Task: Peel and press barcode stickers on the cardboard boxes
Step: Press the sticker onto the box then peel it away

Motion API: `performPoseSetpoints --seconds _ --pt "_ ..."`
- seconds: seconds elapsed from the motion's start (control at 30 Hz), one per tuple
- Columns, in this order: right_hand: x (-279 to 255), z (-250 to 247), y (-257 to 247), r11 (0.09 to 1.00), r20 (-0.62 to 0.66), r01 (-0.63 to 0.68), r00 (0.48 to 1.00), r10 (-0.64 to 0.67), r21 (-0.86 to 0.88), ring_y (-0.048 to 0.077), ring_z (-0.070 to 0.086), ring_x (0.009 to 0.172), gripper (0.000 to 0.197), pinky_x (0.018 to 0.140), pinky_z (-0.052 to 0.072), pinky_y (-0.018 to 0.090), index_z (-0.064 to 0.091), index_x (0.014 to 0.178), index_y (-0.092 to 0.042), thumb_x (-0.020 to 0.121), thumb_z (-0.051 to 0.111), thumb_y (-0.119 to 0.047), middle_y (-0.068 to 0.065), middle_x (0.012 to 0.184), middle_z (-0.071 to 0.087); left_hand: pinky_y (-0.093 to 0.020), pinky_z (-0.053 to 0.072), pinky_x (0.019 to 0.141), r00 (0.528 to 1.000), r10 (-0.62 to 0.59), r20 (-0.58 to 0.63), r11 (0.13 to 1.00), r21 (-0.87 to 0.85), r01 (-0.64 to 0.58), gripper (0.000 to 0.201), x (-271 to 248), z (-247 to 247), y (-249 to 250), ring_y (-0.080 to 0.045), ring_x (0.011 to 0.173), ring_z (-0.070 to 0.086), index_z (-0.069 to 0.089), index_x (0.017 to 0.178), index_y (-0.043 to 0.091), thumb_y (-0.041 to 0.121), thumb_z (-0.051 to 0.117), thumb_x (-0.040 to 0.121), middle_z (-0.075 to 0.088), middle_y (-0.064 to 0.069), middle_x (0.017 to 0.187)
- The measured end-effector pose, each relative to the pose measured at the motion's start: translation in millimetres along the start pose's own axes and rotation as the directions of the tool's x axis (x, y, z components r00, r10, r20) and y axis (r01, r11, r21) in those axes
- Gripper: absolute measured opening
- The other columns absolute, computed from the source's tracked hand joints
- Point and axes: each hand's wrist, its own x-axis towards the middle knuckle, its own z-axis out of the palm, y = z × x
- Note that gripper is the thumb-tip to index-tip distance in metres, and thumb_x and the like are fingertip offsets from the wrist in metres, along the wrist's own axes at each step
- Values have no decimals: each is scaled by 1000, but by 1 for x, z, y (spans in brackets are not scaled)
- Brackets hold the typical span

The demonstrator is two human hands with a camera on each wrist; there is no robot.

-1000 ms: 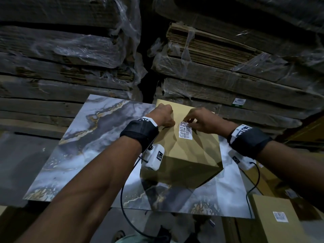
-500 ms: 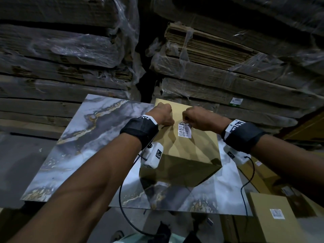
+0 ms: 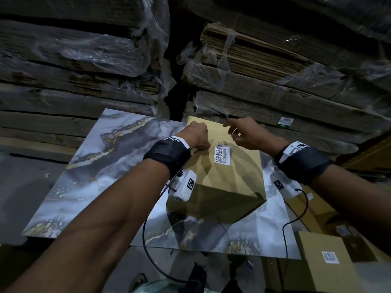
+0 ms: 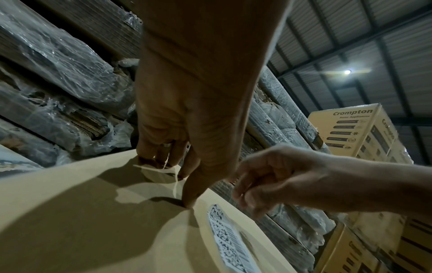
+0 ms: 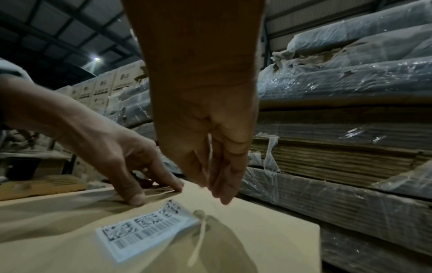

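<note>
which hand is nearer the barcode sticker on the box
Left. The left hand has its thumb planted on the cardboard box right beside the barcode sticker; the right hand is raised above the box, off the sticker.

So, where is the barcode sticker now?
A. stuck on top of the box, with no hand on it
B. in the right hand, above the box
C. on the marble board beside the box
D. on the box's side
A: the sticker lies on top of the box, apart from the left hand and the right hand.
</note>
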Motion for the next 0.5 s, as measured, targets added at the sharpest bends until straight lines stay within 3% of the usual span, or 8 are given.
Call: performPoseSetpoints --seconds 0.1,0.23,0.37,0.5 --pt "-7 6 5 989 140 48 990 -29 -138 26 71 94 25 82 55 38 74 114 -6 91 71 -12 10 104 76 -39 52 96 1000 -10 3 1000 -7 10 58 1 0 -1 -33 124 53 49 142 13 20 62 86 44 -16 139" --pt "-12 22 8 991 61 68 996 -62 -118 24 70 84 11 73 53 35 78 98 -12 89 70 -14 5 92 77 -39 50 99 1000 -17 3 1000 -10 17 57 1 1 -1 -33 125 52 49 142 15 21 63 87 42 -15 140" --pt "-11 24 11 993 21 65 998 -64 -102 23 66 75 7 67 51 36 73 84 -16 89 68 -15 0 81 73 -38 49 100 1000 -19 10 1000 6 19 54 -1 1 0 -32 127 50 52 138 15 22 61 85 45 -14 138" --pt "-10 26 9 984 79 71 995 -58 -163 24 55 75 7 65 47 41 62 86 -14 93 60 -16 3 84 61 -38 49 101 1000 -27 8 1000 7 27 57 -2 1 0 -31 126 50 51 140 16 24 62 85 45 -14 138"
